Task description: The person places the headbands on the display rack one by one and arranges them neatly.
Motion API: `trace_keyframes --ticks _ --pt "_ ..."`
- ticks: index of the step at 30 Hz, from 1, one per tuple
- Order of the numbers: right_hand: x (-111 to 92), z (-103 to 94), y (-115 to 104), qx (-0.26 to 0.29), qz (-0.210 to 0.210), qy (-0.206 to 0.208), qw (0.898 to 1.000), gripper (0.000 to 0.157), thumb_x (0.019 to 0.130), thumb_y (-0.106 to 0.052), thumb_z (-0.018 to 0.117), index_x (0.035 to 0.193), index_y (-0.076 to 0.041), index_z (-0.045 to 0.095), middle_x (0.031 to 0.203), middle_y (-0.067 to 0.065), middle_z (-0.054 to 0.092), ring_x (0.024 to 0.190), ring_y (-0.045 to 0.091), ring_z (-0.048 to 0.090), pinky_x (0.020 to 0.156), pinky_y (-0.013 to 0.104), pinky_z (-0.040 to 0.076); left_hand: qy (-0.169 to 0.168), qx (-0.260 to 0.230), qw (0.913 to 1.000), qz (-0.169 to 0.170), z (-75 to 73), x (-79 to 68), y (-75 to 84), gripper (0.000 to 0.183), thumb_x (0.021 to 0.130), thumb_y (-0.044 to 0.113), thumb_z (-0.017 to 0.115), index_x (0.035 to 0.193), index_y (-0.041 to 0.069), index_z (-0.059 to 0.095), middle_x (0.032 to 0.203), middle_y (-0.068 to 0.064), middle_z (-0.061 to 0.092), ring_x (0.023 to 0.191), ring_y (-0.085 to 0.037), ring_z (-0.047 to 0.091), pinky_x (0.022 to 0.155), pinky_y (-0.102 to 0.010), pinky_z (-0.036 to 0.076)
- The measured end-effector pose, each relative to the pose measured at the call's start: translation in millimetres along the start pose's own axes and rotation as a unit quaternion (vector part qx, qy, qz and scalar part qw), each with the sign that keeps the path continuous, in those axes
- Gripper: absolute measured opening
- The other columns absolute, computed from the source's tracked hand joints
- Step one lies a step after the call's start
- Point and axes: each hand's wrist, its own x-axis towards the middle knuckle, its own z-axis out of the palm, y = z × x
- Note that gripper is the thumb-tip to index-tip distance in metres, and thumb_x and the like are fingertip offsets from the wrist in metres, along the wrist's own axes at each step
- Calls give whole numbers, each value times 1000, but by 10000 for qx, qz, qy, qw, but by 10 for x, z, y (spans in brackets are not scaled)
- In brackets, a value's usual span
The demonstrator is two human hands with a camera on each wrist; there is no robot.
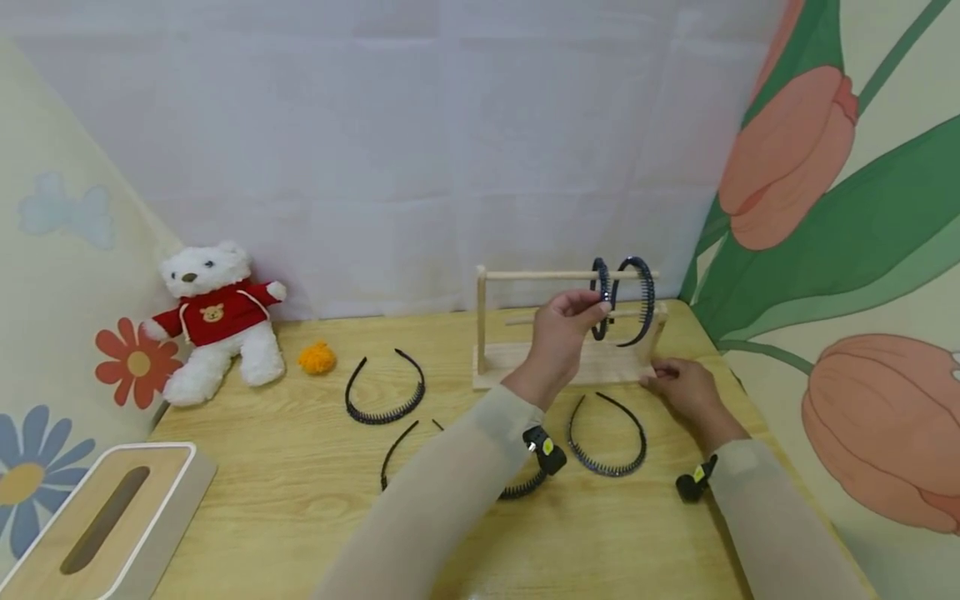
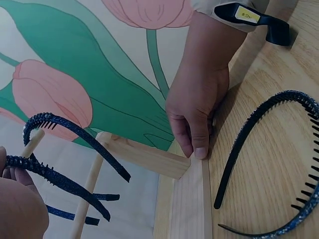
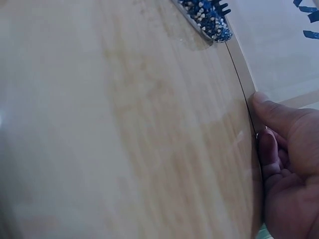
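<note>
My left hand (image 1: 558,337) pinches a dark blue headband (image 1: 599,321) that stands upright and overlaps the top rod of a wooden rack (image 1: 551,275). Just right of it, a second toothed headband (image 1: 648,304) hangs over that rod; its glittery band (image 2: 70,124) also shows in the left wrist view. Low at the rack's right end, my right hand (image 1: 690,392) grips the corner of the base (image 2: 184,214), thumb on top. Seen from the right wrist, the thumb (image 3: 271,112) presses on the base's edge.
On the table in front of the rack lie a headband (image 1: 611,471), another headband (image 1: 386,417) farther left, and one headband (image 1: 525,487) partly behind my left sleeve. A white teddy bear (image 1: 221,321), an orange pompom (image 1: 317,358) and a tissue box (image 1: 168,500) stand left.
</note>
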Motion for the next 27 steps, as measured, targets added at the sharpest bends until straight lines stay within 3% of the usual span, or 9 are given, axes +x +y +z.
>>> trace_keyframes --ticks 6,13,19,24,27 --pt "-8 11 16 -44 -19 33 10000 51 102 -34 79 137 3 71 129 25 75 119 41 69 102 52 56 -81 19 10000 26 -10 -20 -4 17 94 -6 80 110 2 77 100 1 76 95 -12 71 90 -25 63" --pt "-16 5 13 -121 -47 20 9999 52 102 -36 79 136 3 71 129 25 75 119 42 70 104 55 56 -102 178 9997 -149 -16 -52 29 17 97 -2 80 112 3 77 109 -2 78 99 -11 72 108 -40 60" --pt "-49 -5 -9 -76 25 -38 10000 54 103 -35 78 138 4 70 131 27 73 121 43 69 105 56 56 -131 223 9995 -174 -45 -54 27 17 97 0 81 112 5 77 115 -5 80 102 -11 72 104 -30 60" --pt "-59 -10 -21 -55 -15 -75 10000 53 103 -34 77 139 5 69 132 27 73 121 44 69 104 57 56 -212 451 9986 -152 -153 -68 29 16 98 3 80 113 6 78 122 -10 79 111 -20 74 106 -33 60" --pt "-42 -4 -19 -59 -69 -31 10000 52 104 -32 77 139 5 69 131 26 74 121 44 70 105 56 56 -481 1026 9934 -175 -296 -101 36 15 101 8 79 115 8 77 124 -12 77 114 -23 73 105 -33 61"
